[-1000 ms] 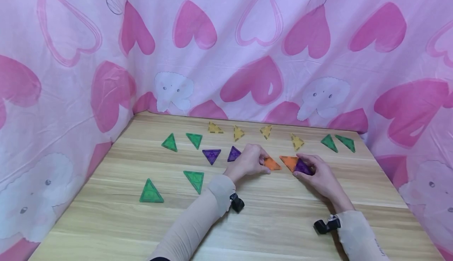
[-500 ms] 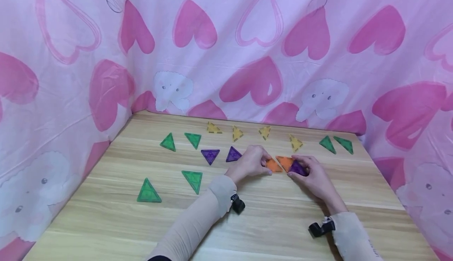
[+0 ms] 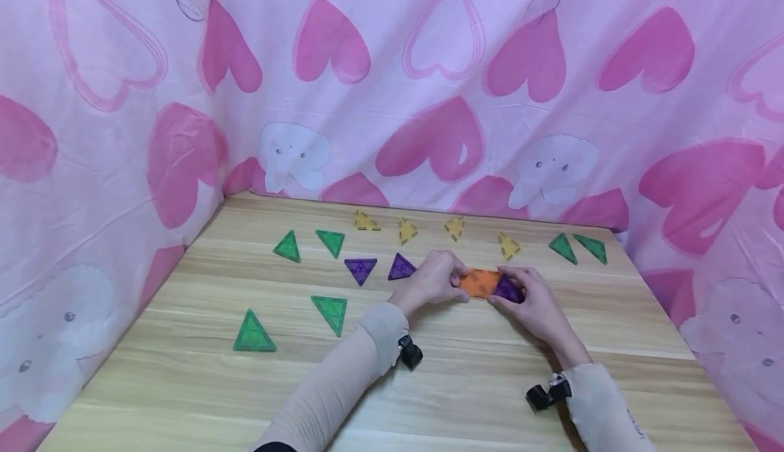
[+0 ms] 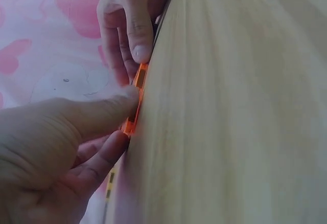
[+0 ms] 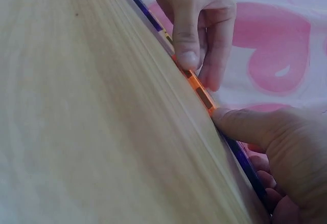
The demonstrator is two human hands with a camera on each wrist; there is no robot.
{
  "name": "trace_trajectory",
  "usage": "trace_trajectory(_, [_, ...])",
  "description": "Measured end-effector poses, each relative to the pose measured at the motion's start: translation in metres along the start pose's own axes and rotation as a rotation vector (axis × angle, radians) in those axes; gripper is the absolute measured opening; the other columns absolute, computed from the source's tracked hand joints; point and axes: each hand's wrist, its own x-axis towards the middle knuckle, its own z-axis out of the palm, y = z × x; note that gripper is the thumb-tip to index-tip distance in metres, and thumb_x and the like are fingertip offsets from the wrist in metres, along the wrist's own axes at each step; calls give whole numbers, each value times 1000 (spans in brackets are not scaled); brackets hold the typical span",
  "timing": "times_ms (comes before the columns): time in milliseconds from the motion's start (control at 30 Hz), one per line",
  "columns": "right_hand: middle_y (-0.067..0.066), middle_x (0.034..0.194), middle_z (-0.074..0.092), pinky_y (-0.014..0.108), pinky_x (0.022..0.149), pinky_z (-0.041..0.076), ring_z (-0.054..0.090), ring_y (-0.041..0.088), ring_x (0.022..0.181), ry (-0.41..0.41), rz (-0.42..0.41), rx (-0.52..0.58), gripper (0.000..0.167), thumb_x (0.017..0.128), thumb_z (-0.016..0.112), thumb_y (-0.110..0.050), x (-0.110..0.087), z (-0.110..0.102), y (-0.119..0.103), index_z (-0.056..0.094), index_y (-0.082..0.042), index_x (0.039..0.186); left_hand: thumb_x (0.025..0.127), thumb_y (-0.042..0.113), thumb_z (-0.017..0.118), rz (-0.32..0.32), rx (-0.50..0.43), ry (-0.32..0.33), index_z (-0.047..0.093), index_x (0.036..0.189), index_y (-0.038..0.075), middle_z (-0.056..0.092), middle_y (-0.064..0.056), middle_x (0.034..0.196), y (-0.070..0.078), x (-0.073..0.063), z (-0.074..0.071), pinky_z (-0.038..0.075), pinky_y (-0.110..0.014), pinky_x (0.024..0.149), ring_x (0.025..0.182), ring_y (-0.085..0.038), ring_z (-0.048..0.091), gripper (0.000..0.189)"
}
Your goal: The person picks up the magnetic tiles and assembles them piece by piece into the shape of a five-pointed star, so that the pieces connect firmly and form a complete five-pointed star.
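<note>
Two orange triangular magnetic tiles (image 3: pixel 480 283) lie together on the table, forming one orange patch between the hands. My left hand (image 3: pixel 431 278) pinches the left side of this patch with thumb and fingers. Against its right end sits a purple triangular tile (image 3: pixel 507 289), gripped by my right hand (image 3: pixel 539 305), whose fingers hide part of it. In the left wrist view the orange tiles (image 4: pixel 132 116) show edge-on, flat near the tabletop. From the right wrist view, the right thumb presses at the corner where orange tile (image 5: pixel 202 93) and purple tile (image 5: pixel 242 160) come together.
Two more purple triangles (image 3: pixel 360 270) lie left of the left hand, one close to its knuckles. Several green triangles (image 3: pixel 254 333) are spread at left and far right. Several yellow triangles (image 3: pixel 454 228) line the back of the wooden table (image 3: pixel 465 384), before a pink curtain (image 3: pixel 349 118).
The right hand has slid its orange and purple tiles leftward, closing the gap to the orange tile under the left hand. The left hand has stayed nearly in place.
</note>
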Motion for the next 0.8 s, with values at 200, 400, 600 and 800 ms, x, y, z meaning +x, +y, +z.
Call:
trace_trajectory(200, [24,147,57,67,116,44,57,44,136,19,-1,7,74,98,90,-36,0,-1,0,59,-7,159,93,19,93,-6,11,38,79,134,6,75,-8,126,-9,-10,-26,61,-23,89,105,-17,75,45])
trace_trajectory(400, [20,149,57,65,119,42,56,41,138,-45,32,71,82,96,90,-44,1,-8,4,56,-10,163,95,17,92,-57,67,99,78,136,5,78,-12,128,-37,-30,-53,58,-42,110,121,-29,72,45])
trace_trajectory(600, [14,157,55,37,110,47,53,31,136,-203,179,301,87,97,87,-46,4,-29,12,47,-23,170,92,17,94,-67,147,84,77,136,1,75,-15,132,-56,-51,-70,55,-45,115,128,-32,67,49])
trace_trajectory(800, [16,162,54,18,100,54,62,18,130,-250,124,442,77,103,83,-28,13,-35,27,47,-14,169,91,13,94,-93,118,67,78,132,-2,72,-15,128,-63,-60,-77,63,-38,101,112,-29,75,47])
